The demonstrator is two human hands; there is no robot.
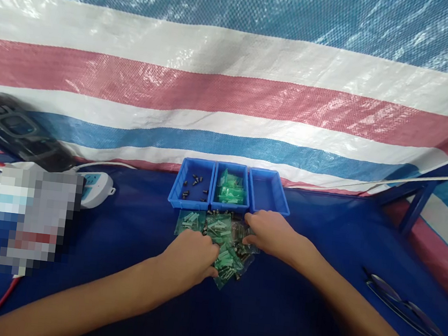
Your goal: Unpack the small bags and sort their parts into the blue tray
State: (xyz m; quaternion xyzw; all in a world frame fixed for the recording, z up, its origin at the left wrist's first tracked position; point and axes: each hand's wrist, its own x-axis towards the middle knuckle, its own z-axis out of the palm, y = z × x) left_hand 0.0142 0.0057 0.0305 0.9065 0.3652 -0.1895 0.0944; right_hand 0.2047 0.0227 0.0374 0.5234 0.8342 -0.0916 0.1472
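Head view. Three blue trays sit in a row at the back of the table (292, 316).
- Left tray (177, 183): about ten small dark parts (195, 182).
- Middle tray (248, 191): a stack of green packets (230, 187).
- Right tray (268, 194): bare floor showing.

A loose packet pile (217, 226) lies on the table just in front of the trays. The left hand (193, 256) is curled over its near side. The right hand (271, 232) has bent fingers on its right edge. Fingertips hidden; cannot tell if either pinches. One pair of glasses (405, 310) lies at right.
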